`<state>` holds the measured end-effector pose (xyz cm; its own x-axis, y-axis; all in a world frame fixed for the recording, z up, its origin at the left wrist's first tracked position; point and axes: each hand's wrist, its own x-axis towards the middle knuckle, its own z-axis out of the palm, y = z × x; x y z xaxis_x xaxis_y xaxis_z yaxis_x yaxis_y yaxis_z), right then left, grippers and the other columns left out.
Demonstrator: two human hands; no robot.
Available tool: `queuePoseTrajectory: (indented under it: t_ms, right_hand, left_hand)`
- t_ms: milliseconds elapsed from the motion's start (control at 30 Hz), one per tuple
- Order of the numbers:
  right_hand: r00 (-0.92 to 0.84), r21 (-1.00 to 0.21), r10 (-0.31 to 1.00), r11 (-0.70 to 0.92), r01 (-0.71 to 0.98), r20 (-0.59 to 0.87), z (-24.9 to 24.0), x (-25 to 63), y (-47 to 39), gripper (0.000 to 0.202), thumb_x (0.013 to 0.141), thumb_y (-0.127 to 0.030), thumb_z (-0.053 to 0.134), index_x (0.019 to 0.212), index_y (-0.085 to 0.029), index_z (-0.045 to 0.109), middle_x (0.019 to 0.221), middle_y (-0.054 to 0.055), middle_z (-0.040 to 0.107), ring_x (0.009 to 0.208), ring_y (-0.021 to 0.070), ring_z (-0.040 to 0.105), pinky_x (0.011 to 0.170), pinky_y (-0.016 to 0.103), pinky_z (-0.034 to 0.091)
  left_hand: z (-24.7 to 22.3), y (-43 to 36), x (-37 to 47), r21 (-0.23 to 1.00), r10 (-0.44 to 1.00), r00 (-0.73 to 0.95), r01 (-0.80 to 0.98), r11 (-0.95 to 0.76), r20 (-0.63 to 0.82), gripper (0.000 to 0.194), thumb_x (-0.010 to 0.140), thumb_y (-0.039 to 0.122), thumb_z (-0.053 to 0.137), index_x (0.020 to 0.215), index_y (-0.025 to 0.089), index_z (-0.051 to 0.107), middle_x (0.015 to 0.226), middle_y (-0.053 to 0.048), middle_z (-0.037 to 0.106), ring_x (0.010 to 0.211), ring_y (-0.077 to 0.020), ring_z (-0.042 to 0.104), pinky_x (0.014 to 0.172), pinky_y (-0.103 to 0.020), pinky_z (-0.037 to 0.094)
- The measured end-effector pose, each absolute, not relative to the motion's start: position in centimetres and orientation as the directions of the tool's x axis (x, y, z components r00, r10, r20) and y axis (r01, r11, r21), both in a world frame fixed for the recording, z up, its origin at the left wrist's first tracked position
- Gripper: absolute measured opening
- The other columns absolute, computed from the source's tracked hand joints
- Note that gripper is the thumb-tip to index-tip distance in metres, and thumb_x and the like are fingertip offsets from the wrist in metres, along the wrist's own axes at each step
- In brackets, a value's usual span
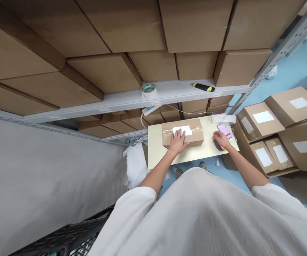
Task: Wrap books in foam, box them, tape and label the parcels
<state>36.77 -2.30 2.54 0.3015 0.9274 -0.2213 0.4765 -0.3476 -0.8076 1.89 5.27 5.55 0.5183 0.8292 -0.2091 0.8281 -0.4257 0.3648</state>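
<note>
A taped cardboard box (194, 133) lies on the pale yellow table, with a white label (187, 130) on its top. My left hand (178, 142) rests on that label, fingers spread and holding nothing. At the table's right part, my right hand (222, 139) has its fingers curled on an orange-and-dark handheld tool (217, 145). The hand partly hides the tool, so its exact kind does not show. Just beyond this hand lies a phone (225, 131) with a lit pinkish screen.
The table (156, 156) stands below a metal shelf (169, 91) stacked with cardboard boxes. A tape roll (148, 90) and a black-and-yellow utility knife (203, 87) sit on the shelf edge. Labelled boxes (267, 113) pile up at right. White wrapping material (136, 165) hangs at left.
</note>
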Motion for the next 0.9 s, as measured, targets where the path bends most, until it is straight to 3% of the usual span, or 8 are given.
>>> queuePoseTrajectory:
  t_ms: [200, 433, 633, 800, 900]
  right_hand:
    - [0.376, -0.649, 0.853, -0.521, 0.554, -0.363, 0.0, 42.9, -8.7, 0.026, 0.087, -0.037, 0.063, 0.107, -0.026, 0.075, 0.110, 0.009, 0.082, 0.106, 0.0306, 0.077, 0.099, 0.046, 0.061]
    - [0.273, -0.438, 0.876, -0.442, 0.783, -0.398, -3.7, 40.5, -9.4, 0.033, 0.092, -0.050, 0.074, 0.113, -0.024, 0.070, 0.109, 0.015, 0.077, 0.108, 0.0358, 0.074, 0.097, 0.048, 0.057]
    - [0.301, -0.221, 0.853, -0.420, 0.880, -0.426, -4.7, 38.9, -9.0, 0.035, 0.097, -0.037, 0.066, 0.126, -0.018, 0.066, 0.116, 0.022, 0.076, 0.119, 0.0393, 0.067, 0.104, 0.053, 0.049]
    - [0.306, -0.157, 0.825, -0.422, 0.893, -0.474, -3.0, 38.4, -8.6, 0.034, 0.101, -0.025, 0.056, 0.132, -0.011, 0.063, 0.127, 0.025, 0.074, 0.125, 0.0399, 0.064, 0.104, 0.050, 0.045]
    - [0.298, -0.184, 0.842, -0.414, 0.892, -0.450, -1.8, 38.4, -8.6, 0.031, 0.103, -0.027, 0.052, 0.126, -0.012, 0.066, 0.125, 0.024, 0.074, 0.123, 0.0404, 0.064, 0.099, 0.048, 0.047]
  left_hand:
    - [5.7, 5.5, 2.2, 0.319, 0.831, 0.488, 0.859, -0.401, -0.268, 0.086, 0.104, 0.057, 0.060, 0.178, 0.022, 0.033, 0.187, -0.017, 0.022, 0.174, -0.0395, 0.019, 0.140, -0.061, 0.015]
    - [6.0, 6.0, 2.5, 0.269, 0.828, 0.459, 0.883, -0.386, -0.320, 0.087, 0.102, 0.055, 0.064, 0.176, 0.021, 0.036, 0.188, -0.017, 0.021, 0.174, -0.0379, 0.018, 0.140, -0.057, 0.018]
    - [6.1, 6.0, 2.7, 0.269, 0.829, 0.442, 0.892, -0.364, -0.343, 0.088, 0.101, 0.057, 0.064, 0.177, 0.023, 0.035, 0.188, -0.014, 0.019, 0.175, -0.0387, 0.016, 0.140, -0.057, 0.018]
    - [6.2, 6.0, 2.6, 0.298, 0.826, 0.441, 0.889, -0.348, -0.350, 0.090, 0.101, 0.062, 0.063, 0.178, 0.024, 0.034, 0.189, -0.013, 0.018, 0.175, -0.0382, 0.014, 0.141, -0.056, 0.017]
    - [6.0, 6.0, 2.4, 0.319, 0.832, 0.455, 0.877, -0.359, -0.318, 0.088, 0.102, 0.062, 0.063, 0.177, 0.025, 0.036, 0.188, -0.013, 0.020, 0.175, -0.0386, 0.016, 0.140, -0.057, 0.017]
